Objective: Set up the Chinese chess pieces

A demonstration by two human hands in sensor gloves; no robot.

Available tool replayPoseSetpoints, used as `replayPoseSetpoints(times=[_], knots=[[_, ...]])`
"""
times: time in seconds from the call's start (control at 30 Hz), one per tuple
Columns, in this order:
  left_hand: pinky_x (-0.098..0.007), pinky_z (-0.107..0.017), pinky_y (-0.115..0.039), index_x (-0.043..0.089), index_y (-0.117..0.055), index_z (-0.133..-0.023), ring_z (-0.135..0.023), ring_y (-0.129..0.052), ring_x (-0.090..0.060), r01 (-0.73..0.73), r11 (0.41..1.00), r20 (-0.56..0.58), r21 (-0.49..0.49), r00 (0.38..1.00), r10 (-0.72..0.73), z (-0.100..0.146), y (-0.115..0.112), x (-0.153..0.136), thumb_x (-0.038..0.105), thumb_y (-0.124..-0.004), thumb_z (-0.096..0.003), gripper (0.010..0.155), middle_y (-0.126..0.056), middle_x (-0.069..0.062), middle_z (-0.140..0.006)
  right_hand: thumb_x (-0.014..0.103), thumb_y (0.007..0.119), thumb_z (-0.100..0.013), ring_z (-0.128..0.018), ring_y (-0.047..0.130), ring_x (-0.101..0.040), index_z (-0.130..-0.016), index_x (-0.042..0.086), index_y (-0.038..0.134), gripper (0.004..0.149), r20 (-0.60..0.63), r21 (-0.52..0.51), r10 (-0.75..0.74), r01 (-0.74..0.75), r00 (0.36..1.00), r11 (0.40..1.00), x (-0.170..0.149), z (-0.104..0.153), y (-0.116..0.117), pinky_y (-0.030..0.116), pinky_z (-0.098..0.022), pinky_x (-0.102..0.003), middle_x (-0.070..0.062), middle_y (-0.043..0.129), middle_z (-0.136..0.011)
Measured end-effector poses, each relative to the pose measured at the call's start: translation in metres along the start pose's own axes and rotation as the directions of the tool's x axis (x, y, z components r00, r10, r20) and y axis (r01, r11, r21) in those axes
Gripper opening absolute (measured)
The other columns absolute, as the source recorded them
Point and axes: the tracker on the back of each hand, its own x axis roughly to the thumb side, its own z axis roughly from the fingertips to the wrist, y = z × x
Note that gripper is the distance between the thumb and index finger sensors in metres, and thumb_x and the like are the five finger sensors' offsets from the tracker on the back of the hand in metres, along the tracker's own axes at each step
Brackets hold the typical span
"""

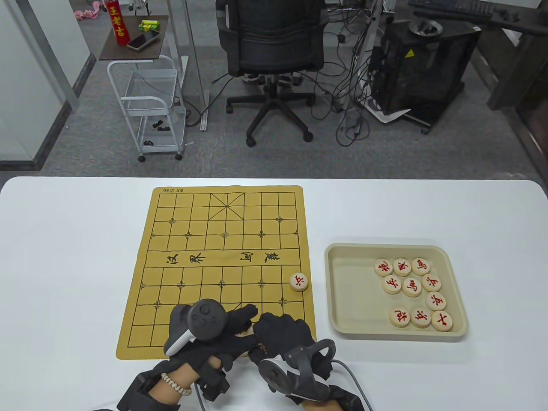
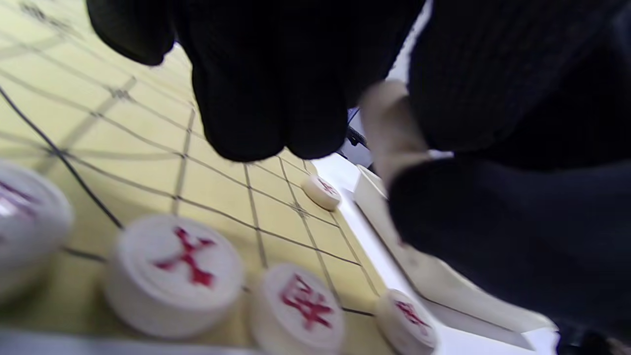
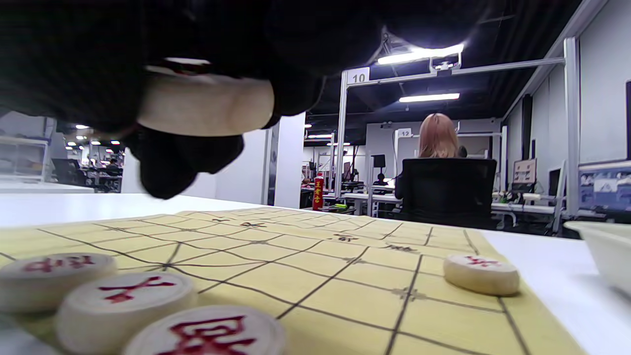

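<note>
Here the right hand [image 1: 282,332] hovers low over the near edge of the board [image 1: 214,239], its fingers curled round a wooden piece [image 3: 204,103] held just above the back row. The left hand [image 1: 214,327] lies beside it, touching it in the table view; its fingers look loosely extended, with nothing plainly held. Beneath them, the wrist views show pieces already set along the nearest line: the right wrist view shows three, the left a fourth at the right end. One soldier piece [image 1: 299,282] sits alone at the board's right edge. Ten more wait in the tray [image 1: 338,299] on the worktop [image 1: 64,278], so I'd judge the set-up well short of half done (only red shows). From above, the hands hide the placed row entirely, and the held piece's face cannot be read.
</note>
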Motion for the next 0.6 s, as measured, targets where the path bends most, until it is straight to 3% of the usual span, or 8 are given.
replayPoseSetpoints(times=[0.17, 0.23, 0.33, 0.43, 0.6], knots=[[-0.065, -0.064, -0.066, 0.021, -0.076, -0.094, -0.060, -0.106, -0.030, -0.109, 0.994, -0.040, 0.000, 0.993, 0.109, -0.004, -0.004, -0.006, 0.041, -0.092, -0.0350, 0.065, -0.101, -0.006, -0.077, 0.059, 0.099, -0.030, -0.054, 0.094, -0.011, -0.084, 0.028, 0.079, 0.066, -0.016, 0.015, -0.038, 0.038, 0.999, 0.999, -0.005, -0.002, 0.004, 0.084, -0.045, -0.035, 0.000, 0.090, -0.089], [-0.066, -0.065, -0.066, 0.021, -0.077, -0.094, -0.061, -0.105, -0.030, -0.096, 0.995, -0.045, 0.010, 0.994, 0.096, -0.002, 0.002, -0.009, 0.041, -0.092, -0.0351, 0.064, -0.101, -0.006, -0.077, 0.056, 0.098, -0.032, -0.063, 0.093, -0.013, -0.088, 0.030, 0.075, 0.066, -0.014, 0.056, -0.072, 0.072, 0.997, 0.996, -0.007, -0.002, 0.005, 0.082, -0.051, -0.038, 0.001, 0.086, -0.093], [-0.066, -0.065, -0.065, 0.023, -0.077, -0.093, -0.061, -0.105, -0.030, -0.030, 0.999, -0.058, 0.044, 0.998, 0.033, 0.005, 0.017, -0.017, 0.040, -0.093, -0.0349, 0.063, -0.101, -0.006, -0.078, 0.059, 0.087, -0.040, -0.083, 0.085, -0.022, -0.100, 0.029, 0.067, 0.071, -0.038, 0.106, -0.060, 0.064, 0.997, 0.992, -0.014, 0.000, 0.007, 0.076, -0.063, -0.047, -0.003, 0.074, -0.105], [-0.066, -0.065, -0.065, 0.024, -0.079, -0.092, -0.062, -0.106, -0.030, 0.061, 0.996, -0.104, 0.058, 0.993, -0.054, 0.016, 0.036, -0.031, 0.039, -0.094, -0.0346, 0.061, -0.101, -0.006, -0.078, 0.063, 0.080, -0.042, -0.106, 0.066, -0.036, -0.111, 0.028, 0.054, 0.081, -0.096, 0.176, -0.019, 0.036, 0.995, 0.984, -0.027, 0.001, 0.011, 0.062, -0.074, -0.061, -0.009, 0.055, -0.118], [-0.066, -0.066, -0.064, 0.024, -0.080, -0.091, -0.062, -0.106, -0.031, 0.240, 0.971, -0.235, -0.009, 0.943, -0.236, 0.034, 0.057, -0.064, 0.037, -0.095, -0.0340, 0.061, -0.102, -0.006, -0.078, 0.066, 0.077, -0.043, -0.114, 0.050, -0.045, -0.114, 0.027, 0.046, 0.087, -0.177, 0.237, 0.007, 0.036, 0.984, 0.971, -0.045, 0.002, 0.018, 0.045, -0.078, -0.071, -0.012, 0.044, -0.122]])
